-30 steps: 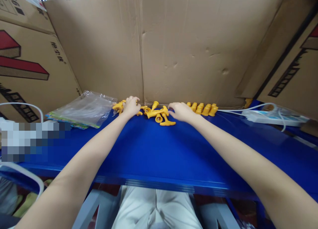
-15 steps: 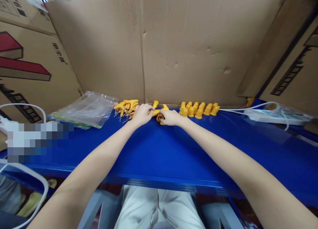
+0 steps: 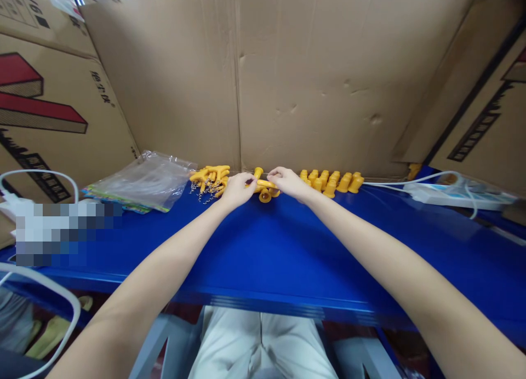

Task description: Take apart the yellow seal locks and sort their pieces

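My left hand (image 3: 239, 190) is closed on a slim yellow plastic piece (image 3: 266, 184), which reaches across towards the right. At that piece's other end my right hand (image 3: 287, 182) has its fingers bent together, seemingly pinching it. Just below lies a yellow cup-shaped piece (image 3: 265, 196), its round hollow end facing me. Another flared yellow piece (image 3: 258, 172) stands behind, between the hands. Left of my left hand is a pile of yellow branching pieces (image 3: 211, 174) with small metal chains (image 3: 204, 193). Several yellow bell-shaped pieces (image 3: 330, 186) stand in rows right of my right hand.
Clear plastic bags (image 3: 143, 177) lie at the left of the blue table (image 3: 263, 253). A cardboard sheet (image 3: 312, 83) stands along the back. A white power strip (image 3: 456, 195) with cables lies at the right. Printed cartons (image 3: 53, 116) flank the left side.
My right hand has let go of the cup-shaped piece and moved slightly up and right, to the slim piece's end. The cup-shaped piece now lies uncovered. My left hand has barely moved.
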{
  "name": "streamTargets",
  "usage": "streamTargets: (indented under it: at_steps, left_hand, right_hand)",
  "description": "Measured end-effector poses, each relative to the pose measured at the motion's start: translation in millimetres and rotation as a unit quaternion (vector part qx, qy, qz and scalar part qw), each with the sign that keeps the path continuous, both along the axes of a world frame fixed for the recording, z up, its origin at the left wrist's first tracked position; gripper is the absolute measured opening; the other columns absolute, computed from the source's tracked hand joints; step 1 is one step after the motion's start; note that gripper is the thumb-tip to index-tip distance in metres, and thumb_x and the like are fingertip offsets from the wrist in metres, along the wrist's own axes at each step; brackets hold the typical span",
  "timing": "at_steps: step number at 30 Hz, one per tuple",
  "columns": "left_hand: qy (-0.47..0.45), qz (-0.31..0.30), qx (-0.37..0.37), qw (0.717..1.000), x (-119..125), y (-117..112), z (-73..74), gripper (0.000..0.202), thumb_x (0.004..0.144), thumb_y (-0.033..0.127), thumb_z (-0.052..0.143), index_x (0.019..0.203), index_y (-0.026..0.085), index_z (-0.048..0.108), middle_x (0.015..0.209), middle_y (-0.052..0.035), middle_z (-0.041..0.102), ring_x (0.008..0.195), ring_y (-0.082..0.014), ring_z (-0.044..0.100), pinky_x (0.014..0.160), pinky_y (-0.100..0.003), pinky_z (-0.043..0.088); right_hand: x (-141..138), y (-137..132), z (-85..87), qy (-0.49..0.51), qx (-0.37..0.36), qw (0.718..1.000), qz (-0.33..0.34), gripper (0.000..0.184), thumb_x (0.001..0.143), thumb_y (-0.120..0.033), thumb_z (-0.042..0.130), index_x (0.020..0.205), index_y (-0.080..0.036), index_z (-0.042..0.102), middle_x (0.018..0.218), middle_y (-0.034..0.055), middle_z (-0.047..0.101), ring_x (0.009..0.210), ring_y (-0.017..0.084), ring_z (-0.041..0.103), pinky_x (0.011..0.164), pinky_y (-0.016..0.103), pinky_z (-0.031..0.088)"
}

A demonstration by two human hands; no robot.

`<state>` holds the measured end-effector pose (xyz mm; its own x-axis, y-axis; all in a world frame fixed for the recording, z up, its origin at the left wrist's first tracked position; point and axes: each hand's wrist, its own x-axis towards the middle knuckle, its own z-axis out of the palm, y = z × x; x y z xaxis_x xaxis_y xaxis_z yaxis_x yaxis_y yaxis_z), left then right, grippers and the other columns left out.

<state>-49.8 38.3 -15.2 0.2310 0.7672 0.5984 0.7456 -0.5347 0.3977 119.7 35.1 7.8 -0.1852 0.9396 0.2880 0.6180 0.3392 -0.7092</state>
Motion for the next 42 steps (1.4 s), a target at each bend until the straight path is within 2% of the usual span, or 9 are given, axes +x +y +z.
streamTargets:
  at_steps: [5,10,13,17,24,27,31,36,42]
  left_hand:
    - [-0.122,-0.09,-0.159,0.976,7.9,-3.1,1.7,0.028,0.083,0.026,0.044,0.071,0.015,0.067,0.075,-0.0046,0.071,0.076,-0.0182,0.065,0.076,-0.03,0.048]
    - [-0.231,-0.155,-0.26,0.925,13.4,-7.1,5.8,0.057,0.093,0.05,0.026,0.078,0.015,0.068,0.078,-0.0081,0.072,0.082,-0.0198,0.067,0.079,-0.033,0.049]
    - [-0.25,-0.152,-0.255,0.922,13.8,-8.6,7.4,0.057,0.09,0.058,0.03,0.082,0.016,0.067,0.078,-0.0077,0.072,0.08,-0.0195,0.067,0.075,-0.032,0.049]
    - [-0.282,-0.137,-0.214,0.925,13.6,-9.2,8.6,0.032,0.086,0.043,0.05,0.081,0.015,0.064,0.071,-0.0046,0.07,0.071,-0.0163,0.066,0.068,-0.028,0.049]
    - [-0.357,-0.127,-0.159,0.912,12.5,-10.5,17.9,0.027,0.089,0.031,0.039,0.093,0.015,0.06,0.071,-0.0047,0.066,0.064,-0.0135,0.062,0.064,-0.026,0.048]
    - [-0.303,-0.095,-0.133,0.939,11.6,-13.2,19.5,0.032,0.092,0.029,0.034,0.107,0.014,0.058,0.08,-0.0073,0.068,0.07,-0.0148,0.063,0.066,-0.027,0.049]
    - [-0.09,-0.02,0.004,0.996,4.7,-20.5,18.5,0.045,0.089,0.027,0.047,0.133,0.019,0.045,0.108,-0.0093,0.066,0.089,-0.0184,0.062,0.081,-0.03,0.047]
    - [0.125,0.059,0.068,0.988,-2.2,-25.5,17.0,0.044,0.09,0.026,0.046,0.134,0.021,0.048,0.108,-0.0098,0.064,0.095,-0.0221,0.061,0.086,-0.033,0.043]
    - [0.164,0.077,0.064,0.981,1.6,-24.6,16.1,0.036,0.086,0.03,0.052,0.12,0.02,0.059,0.105,-0.0098,0.065,0.094,-0.024,0.062,0.081,-0.033,0.044]
  right_hand:
    - [-3.5,-4.0,-2.1,0.143,-0.052,0.988,0.005,0.007,0.087,-0.018,0.048,0.086,-0.016,0.054,0.088,0.0101,0.07,0.064,0.013,0.062,0.052,0.022,0.047]
    - [-6.3,-8.7,-3.8,0.19,-0.057,0.98,0.035,0.016,0.083,-0.006,0.044,0.093,-0.016,0.053,0.097,0.01,0.068,0.071,0.012,0.065,0.065,0.025,0.053]
    - [-8.2,-8.8,-4.5,0.157,0.003,0.986,0.064,0.018,0.08,-0.007,0.05,0.096,-0.015,0.054,0.104,0.0104,0.066,0.08,0.012,0.065,0.075,0.027,0.053]
    - [-7.4,-5.4,-5.6,0.083,0.088,0.99,0.073,0.022,0.076,-0.011,0.056,0.098,-0.015,0.056,0.108,0.0097,0.065,0.084,0.013,0.064,0.081,0.031,0.051]
    - [7.1,-5.3,-2.1,-0.034,0.157,0.986,0.041,0.02,0.077,-0.02,0.062,0.097,-0.016,0.061,0.103,0.0083,0.068,0.096,0.019,0.062,0.087,0.034,0.046]
    - [10.6,-7.3,-0.3,-0.076,0.146,0.986,0.029,0.021,0.08,-0.024,0.063,0.099,-0.017,0.061,0.103,0.0069,0.069,0.095,0.02,0.062,0.087,0.035,0.045]
    - [13.2,-10.3,4.3,-0.138,0.16,0.977,0.009,0.022,0.083,-0.025,0.06,0.104,-0.019,0.06,0.105,0.0071,0.069,0.096,0.022,0.062,0.085,0.036,0.043]
    - [18.0,-16.1,10.7,-0.207,0.174,0.963,0.014,0.021,0.085,-0.024,0.057,0.105,-0.019,0.059,0.107,0.0084,0.067,0.1,0.023,0.06,0.085,0.035,0.037]
    - [22.3,-23.4,9.4,-0.315,0.251,0.915,0.018,0.017,0.088,-0.018,0.048,0.102,-0.017,0.057,0.104,0.0097,0.065,0.094,0.023,0.056,0.084,0.036,0.028]
